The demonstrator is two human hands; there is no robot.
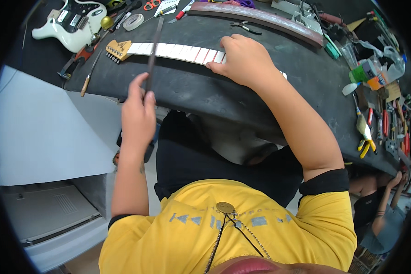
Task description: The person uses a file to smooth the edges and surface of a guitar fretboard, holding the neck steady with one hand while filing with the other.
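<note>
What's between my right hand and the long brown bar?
In the head view, a small pair of pliers lies on the dark bench between the right hand and the brown bar.

White electric-guitar body [68, 39] is lying by the black-topped workbench's [192, 93] far left corner | slim wooden-handled tool [85, 86] is resting at the near left corner | long reddish-brown bar [255, 19] is stretching along the far edge | yellow-handled pliers [365, 145] are lying toward the near right corner
</note>
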